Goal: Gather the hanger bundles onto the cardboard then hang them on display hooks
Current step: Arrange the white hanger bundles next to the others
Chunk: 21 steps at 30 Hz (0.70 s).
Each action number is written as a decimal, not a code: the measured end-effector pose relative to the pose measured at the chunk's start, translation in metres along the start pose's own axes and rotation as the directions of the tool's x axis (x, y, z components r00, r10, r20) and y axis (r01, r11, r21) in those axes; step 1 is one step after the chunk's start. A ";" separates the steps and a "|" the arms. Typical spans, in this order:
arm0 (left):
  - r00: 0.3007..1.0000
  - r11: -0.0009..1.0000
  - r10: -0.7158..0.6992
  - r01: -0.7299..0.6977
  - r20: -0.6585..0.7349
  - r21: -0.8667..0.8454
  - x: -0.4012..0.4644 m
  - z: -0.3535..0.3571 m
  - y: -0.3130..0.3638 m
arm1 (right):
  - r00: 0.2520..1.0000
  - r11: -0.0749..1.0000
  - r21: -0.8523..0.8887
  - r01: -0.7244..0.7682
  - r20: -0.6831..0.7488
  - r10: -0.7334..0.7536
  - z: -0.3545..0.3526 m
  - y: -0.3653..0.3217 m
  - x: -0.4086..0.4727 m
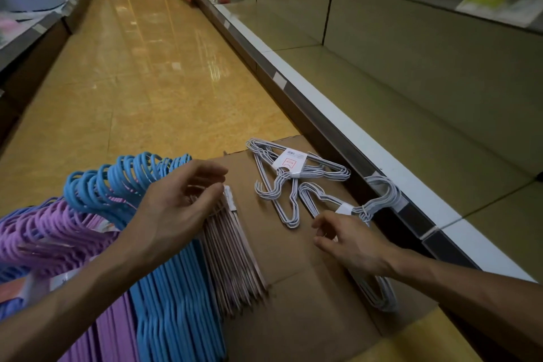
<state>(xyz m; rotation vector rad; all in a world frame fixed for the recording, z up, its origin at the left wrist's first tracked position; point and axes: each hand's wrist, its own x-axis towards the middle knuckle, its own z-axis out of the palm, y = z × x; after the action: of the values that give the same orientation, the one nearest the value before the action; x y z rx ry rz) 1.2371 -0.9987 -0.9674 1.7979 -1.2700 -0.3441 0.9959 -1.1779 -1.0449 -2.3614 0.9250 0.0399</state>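
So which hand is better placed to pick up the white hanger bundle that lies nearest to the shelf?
The right hand. Its fingers hang loosely just beside that white hanger bundle, holding nothing. The left hand is further away, over the pink hangers.

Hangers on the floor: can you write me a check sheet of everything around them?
Surface: flat brown cardboard sheet on shiny yellow tiled floor.
Job's things: two white wire hanger bundles, blue plastic hangers, purple plastic hangers and pink slim hangers on the cardboard.
Clutter: nothing seen.
Grippers: left hand rests on the pink hangers; right hand hovers, fingers loosely curled.
Cables: nothing seen.
Surroundings: bare olive shop shelf on the right.
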 end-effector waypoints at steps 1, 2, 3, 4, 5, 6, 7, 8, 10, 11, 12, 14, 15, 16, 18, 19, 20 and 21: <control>1.000 0.999 -0.020 0.020 0.011 -0.033 -0.003 0.001 0.000 | 1.000 1.000 -0.010 -0.006 -0.003 0.006 -0.003 0.002 0.000; 0.999 0.997 -0.045 0.046 0.024 -0.059 -0.005 0.003 0.001 | 1.000 1.000 -0.018 -0.011 -0.009 0.010 -0.007 0.003 0.001; 0.997 0.993 -0.069 0.072 0.036 -0.089 -0.006 0.005 0.003 | 1.000 1.000 -0.025 -0.013 -0.018 0.012 -0.011 0.005 0.004; 0.995 0.988 -0.093 0.097 0.041 -0.119 -0.006 0.008 0.005 | 0.999 0.999 -0.032 -0.013 -0.030 0.012 -0.015 0.007 0.008; 0.993 0.981 -0.113 0.119 0.043 -0.152 -0.006 0.011 0.007 | 0.999 0.999 -0.038 -0.014 -0.043 0.012 -0.019 0.008 0.012; 0.990 0.975 -0.129 0.136 0.047 -0.178 -0.006 0.014 0.008 | 0.998 0.999 -0.042 -0.017 -0.060 0.014 -0.023 0.009 0.018; 0.989 0.968 -0.138 0.147 0.059 -0.201 -0.006 0.017 0.008 | 0.997 0.999 -0.048 -0.019 -0.078 0.015 -0.027 0.010 0.024; 0.986 0.963 -0.146 0.159 0.075 -0.215 -0.006 0.021 0.009 | 0.995 0.998 -0.054 -0.025 -0.094 0.020 -0.031 0.010 0.031; 0.982 0.955 -0.157 0.178 0.105 -0.238 -0.006 0.030 0.008 | 0.993 0.997 -0.061 -0.036 -0.116 0.029 -0.039 0.011 0.046; 0.980 0.950 -0.162 0.187 0.115 -0.251 -0.005 0.034 0.007 | 0.991 0.997 -0.060 -0.044 -0.125 0.037 -0.043 0.011 0.054; 0.978 0.944 -0.173 0.199 0.120 -0.264 -0.005 0.038 0.006 | 0.990 0.997 -0.054 -0.055 -0.134 0.047 -0.045 0.012 0.062; 0.972 0.930 -0.196 0.226 0.129 -0.291 -0.004 0.045 0.004 | 0.987 0.996 -0.052 -0.076 -0.148 0.067 -0.049 0.013 0.078; 0.969 0.924 -0.208 0.239 0.134 -0.298 -0.003 0.048 0.002 | 0.985 0.995 -0.062 -0.083 -0.160 0.072 -0.050 0.013 0.085; 0.965 0.918 -0.222 0.254 0.137 -0.305 -0.003 0.051 0.001 | 0.982 0.993 -0.072 -0.092 -0.173 0.078 -0.050 0.014 0.093; 0.956 0.900 -0.251 0.288 0.150 -0.326 -0.003 0.055 -0.002 | 0.978 0.988 -0.095 -0.118 -0.186 0.099 -0.049 0.018 0.106; 0.952 0.895 -0.262 0.301 0.160 -0.330 -0.003 0.057 -0.003 | 0.977 0.984 -0.119 -0.134 -0.181 0.111 -0.047 0.020 0.112; 0.949 0.893 -0.268 0.310 0.169 -0.326 -0.003 0.058 -0.005 | 0.978 0.978 -0.149 -0.149 -0.171 0.123 -0.045 0.022 0.119; 0.946 0.893 -0.272 0.317 0.178 -0.320 -0.003 0.059 -0.007 | 0.979 0.970 -0.186 -0.159 -0.158 0.130 -0.044 0.024 0.125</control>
<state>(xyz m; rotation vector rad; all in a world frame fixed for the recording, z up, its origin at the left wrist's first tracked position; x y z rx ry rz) 1.2016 -1.0245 -1.0080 1.6790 -0.9452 -0.8161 1.0678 -1.2920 -1.0504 -2.5001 1.2131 0.0196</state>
